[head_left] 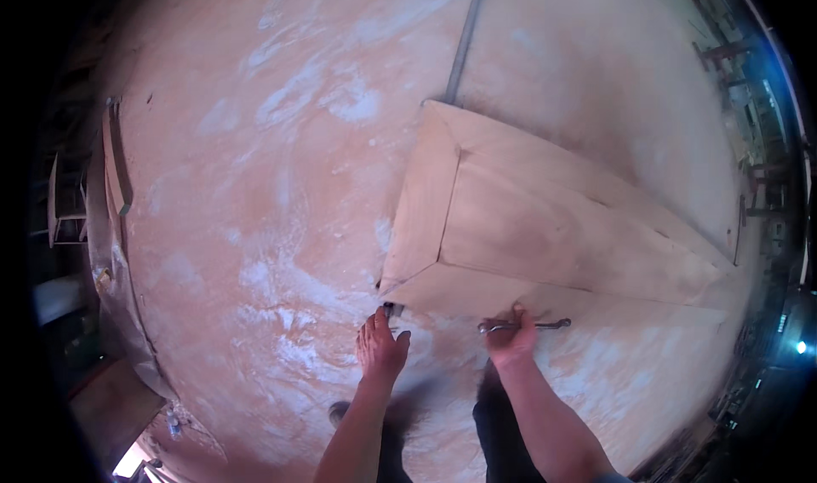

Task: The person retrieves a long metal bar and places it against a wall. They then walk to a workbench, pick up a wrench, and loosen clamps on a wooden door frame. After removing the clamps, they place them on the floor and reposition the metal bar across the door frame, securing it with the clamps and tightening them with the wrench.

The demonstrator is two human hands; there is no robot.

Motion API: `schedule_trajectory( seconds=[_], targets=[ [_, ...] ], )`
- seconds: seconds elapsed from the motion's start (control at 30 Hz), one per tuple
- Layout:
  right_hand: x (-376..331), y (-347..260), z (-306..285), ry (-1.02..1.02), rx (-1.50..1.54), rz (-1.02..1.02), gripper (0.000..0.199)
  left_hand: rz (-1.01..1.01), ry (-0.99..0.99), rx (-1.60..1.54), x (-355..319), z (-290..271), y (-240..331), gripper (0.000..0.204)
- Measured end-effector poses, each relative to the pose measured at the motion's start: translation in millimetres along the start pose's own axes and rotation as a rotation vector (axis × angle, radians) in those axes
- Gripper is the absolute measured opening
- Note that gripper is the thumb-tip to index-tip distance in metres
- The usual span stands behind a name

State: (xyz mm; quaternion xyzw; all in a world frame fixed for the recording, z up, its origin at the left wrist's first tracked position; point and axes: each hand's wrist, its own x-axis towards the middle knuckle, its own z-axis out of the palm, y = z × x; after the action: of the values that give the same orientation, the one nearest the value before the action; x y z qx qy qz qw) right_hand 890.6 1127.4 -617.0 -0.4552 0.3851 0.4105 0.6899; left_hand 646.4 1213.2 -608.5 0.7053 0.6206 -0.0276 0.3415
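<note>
A large wooden framed panel [519,219] lies ahead of me, its near edge facing my hands. In my right hand [513,340] is a metal wrench [549,324], gripped near its left end and lying crosswise along that edge. My left hand [383,347] reaches to the panel's near left corner, fingers stretched and thumb apart. Its fingertips are beside a small dark metal piece [393,309] at that corner; whether they touch it I cannot tell. A long grey metal bar [465,49] runs away from the panel's far left corner.
The dusty floor [281,185] is streaked with white powder. Long boards [115,160] and a plastic sheet [128,300] lie at the left. A clear bottle [174,423] stands at lower left. Wooden parts and benches line the right rim. My legs show below.
</note>
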Motion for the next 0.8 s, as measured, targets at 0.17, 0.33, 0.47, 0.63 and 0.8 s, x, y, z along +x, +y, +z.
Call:
schedule_trajectory(
  seconds=[0.17,0.33,0.47,0.63,0.8],
  targets=[
    [-25.3,2.8,24.6,-0.037,-0.087,0.078,0.039,-0.178,-0.032,0.096,30.6,51.5,1.0,0.058],
    [-20.9,0.8,18.3,0.011,0.026,0.106,0.040,-0.112,-0.107,0.177,49.8,62.1,-27.1,0.031],
    [-47.7,-0.8,28.6,0.023,-0.034,0.114,0.038,-0.089,-0.126,0.295,64.9,45.5,-92.4,0.020],
    [-75.7,-8.3,31.5,-0.016,-0.064,0.119,0.035,-0.126,-0.012,0.363,121.2,-77.7,-152.1,0.015],
    [-31.7,4.9,-10.9,0.043,-0.042,0.115,0.037,-0.030,0.052,0.357,131.1,-250.4,-109.0,0.026]
  ],
)
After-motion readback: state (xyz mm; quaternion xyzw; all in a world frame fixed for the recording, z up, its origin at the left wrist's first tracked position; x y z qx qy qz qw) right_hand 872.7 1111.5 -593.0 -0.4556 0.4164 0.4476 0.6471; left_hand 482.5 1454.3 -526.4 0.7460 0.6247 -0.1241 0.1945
